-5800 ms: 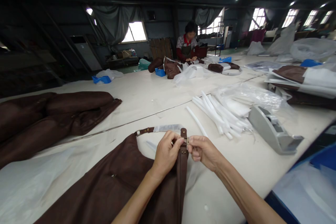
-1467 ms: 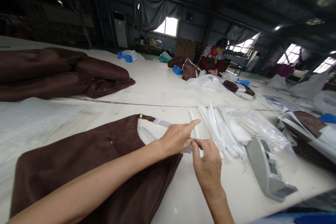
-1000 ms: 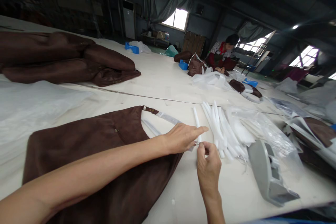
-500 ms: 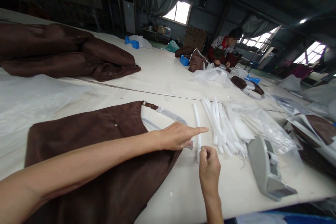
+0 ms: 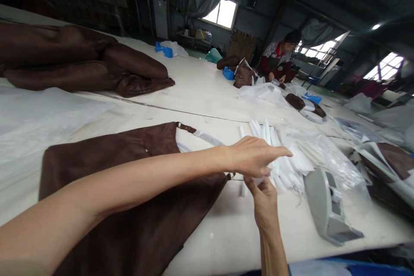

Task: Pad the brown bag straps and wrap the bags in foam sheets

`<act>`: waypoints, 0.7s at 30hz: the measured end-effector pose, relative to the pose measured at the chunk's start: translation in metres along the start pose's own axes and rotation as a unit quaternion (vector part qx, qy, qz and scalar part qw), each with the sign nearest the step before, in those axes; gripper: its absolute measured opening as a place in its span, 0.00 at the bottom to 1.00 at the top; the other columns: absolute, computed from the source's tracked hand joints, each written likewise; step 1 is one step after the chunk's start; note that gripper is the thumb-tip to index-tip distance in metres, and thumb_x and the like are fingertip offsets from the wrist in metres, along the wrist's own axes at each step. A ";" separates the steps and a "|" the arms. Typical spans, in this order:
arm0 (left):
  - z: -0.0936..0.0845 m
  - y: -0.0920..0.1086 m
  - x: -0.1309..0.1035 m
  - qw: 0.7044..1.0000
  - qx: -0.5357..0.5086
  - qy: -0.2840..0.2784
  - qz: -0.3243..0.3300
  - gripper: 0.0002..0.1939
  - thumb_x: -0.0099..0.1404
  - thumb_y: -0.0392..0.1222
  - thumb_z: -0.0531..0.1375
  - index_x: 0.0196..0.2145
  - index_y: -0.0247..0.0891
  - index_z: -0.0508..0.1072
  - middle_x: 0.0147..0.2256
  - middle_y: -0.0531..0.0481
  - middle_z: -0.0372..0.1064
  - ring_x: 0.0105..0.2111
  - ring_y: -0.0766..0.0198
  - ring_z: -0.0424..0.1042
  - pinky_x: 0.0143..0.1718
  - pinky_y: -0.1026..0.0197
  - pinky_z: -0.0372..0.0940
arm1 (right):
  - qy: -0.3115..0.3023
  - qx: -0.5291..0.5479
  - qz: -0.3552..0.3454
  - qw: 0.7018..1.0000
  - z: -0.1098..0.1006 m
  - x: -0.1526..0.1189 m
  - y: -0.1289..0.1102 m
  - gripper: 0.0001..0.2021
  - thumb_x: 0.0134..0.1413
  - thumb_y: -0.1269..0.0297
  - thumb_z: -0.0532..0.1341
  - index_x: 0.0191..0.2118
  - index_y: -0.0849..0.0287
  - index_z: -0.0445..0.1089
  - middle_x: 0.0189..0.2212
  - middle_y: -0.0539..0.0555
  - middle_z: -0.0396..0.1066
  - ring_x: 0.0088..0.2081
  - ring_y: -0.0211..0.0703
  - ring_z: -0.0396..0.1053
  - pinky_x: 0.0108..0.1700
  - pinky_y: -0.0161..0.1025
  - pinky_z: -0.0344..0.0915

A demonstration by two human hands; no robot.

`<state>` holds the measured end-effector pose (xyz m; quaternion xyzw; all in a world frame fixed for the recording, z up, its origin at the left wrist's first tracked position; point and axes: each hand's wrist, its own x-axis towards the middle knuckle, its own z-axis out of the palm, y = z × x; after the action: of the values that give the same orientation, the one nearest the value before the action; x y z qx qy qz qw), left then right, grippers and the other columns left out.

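Observation:
A brown leather bag point(image 5: 161, 211) lies on the table in front of me, under my left forearm. Its strap, partly wrapped in whitish film point(image 5: 208, 138), runs from the bag's far corner and passes behind my left hand point(image 5: 254, 155). That hand has its index finger stretched out to the right and its other fingers curled; what they hold is hidden. Just below, my right hand point(image 5: 265, 196) pinches a small whitish, translucent piece point(image 5: 258, 180) close to the left fingers. Metal hardware point(image 5: 230, 176) shows at the bag's near corner, left of the hands.
White foam tubes point(image 5: 278, 168) lie beyond my hands, beside clear plastic bags point(image 5: 330, 151). A grey tape dispenser point(image 5: 326, 207) stands at the right. More brown bags point(image 5: 80, 64) lie at the far left. Across the table a person point(image 5: 276, 58) handles things among plastic and brown bags.
My left hand has moved right, now over the foam tubes. My right hand has shifted slightly right, and the hands have come together. The bag has slid a little to the right.

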<state>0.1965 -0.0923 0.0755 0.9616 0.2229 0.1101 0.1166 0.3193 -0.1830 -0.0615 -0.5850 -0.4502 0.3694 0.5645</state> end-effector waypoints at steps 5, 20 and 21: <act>0.026 -0.037 -0.005 0.993 -0.091 -0.030 -0.066 0.21 0.72 0.43 0.49 0.62 0.47 0.59 0.52 0.53 0.72 0.45 0.63 0.74 0.45 0.64 0.64 | 0.040 0.098 0.088 0.990 0.000 -0.014 0.020 0.19 0.45 0.50 0.70 0.35 0.62 0.77 0.35 0.59 0.78 0.41 0.53 0.74 0.44 0.48 0.69; 0.098 -0.113 -0.032 0.988 0.060 -0.081 -0.120 0.11 0.68 0.34 0.52 0.43 0.41 0.72 0.42 0.44 0.69 0.37 0.58 0.73 0.34 0.60 0.64 | 0.003 -0.005 0.092 0.996 -0.014 -0.016 0.044 0.22 0.53 0.44 0.62 0.24 0.60 0.69 0.24 0.51 0.68 0.31 0.43 0.67 0.39 0.41 0.66; 0.095 -0.118 -0.033 0.986 0.064 -0.073 -0.135 0.11 0.69 0.34 0.51 0.43 0.40 0.72 0.42 0.43 0.69 0.37 0.57 0.73 0.35 0.60 0.65 | 0.010 0.028 0.094 0.995 -0.009 -0.004 0.039 0.21 0.52 0.44 0.63 0.25 0.60 0.69 0.23 0.51 0.68 0.29 0.42 0.67 0.37 0.41 0.67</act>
<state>0.1456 -0.0206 -0.0525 0.9338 0.3477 0.0079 0.0844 0.3309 -0.1879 -0.1000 -0.6127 -0.3770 0.4274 0.5476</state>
